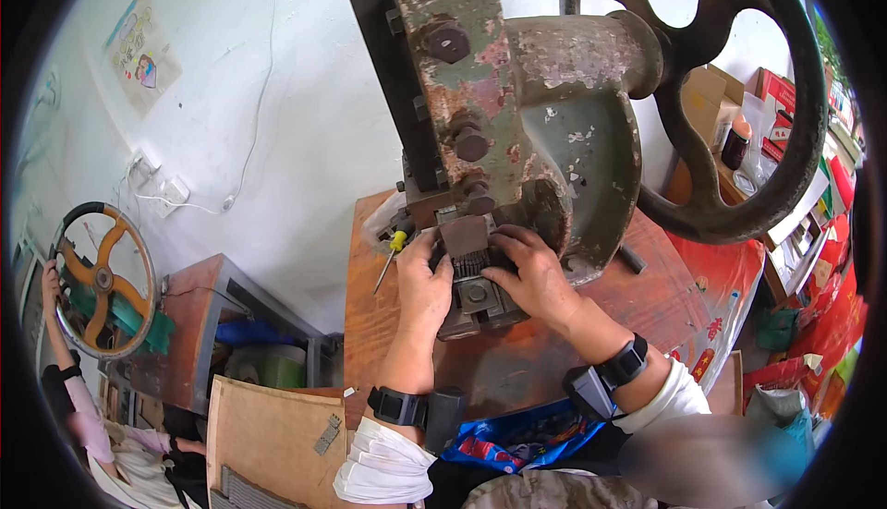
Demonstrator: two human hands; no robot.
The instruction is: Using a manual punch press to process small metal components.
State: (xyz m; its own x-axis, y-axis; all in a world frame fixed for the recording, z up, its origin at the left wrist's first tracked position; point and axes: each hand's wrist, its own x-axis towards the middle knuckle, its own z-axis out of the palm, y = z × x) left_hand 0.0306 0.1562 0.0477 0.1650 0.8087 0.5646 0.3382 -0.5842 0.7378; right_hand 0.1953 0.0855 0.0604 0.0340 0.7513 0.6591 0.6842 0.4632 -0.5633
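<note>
Both hands rest on the small metal die block at the foot of an old green press, near the middle of the view. The left hand sits at nine o'clock from the block, its fingers curled against the block's left side with the thumb lying along the edge; it presses against the block rather than closing round it. The right hand sits at three o'clock from the block, fingers bent over its top and right side, fingertips touching the ribbed part in the middle. Whether either hand truly pinches a loose piece there cannot be told. The block stands on a worn wooden table, directly under the press's ram. A large dark handwheel sits at two o'clock from the hands, fixed to the press shaft. A screwdriver with a yellow handle lies on the table at ten o'clock from the left hand, just beside it. Each wrist carries a black strap with a small box, above white sleeves. At eight o'clock, well apart, another person's hand grips a second wheel with orange spokes. A flat board lies at seven o'clock, near the lower edge.
</note>
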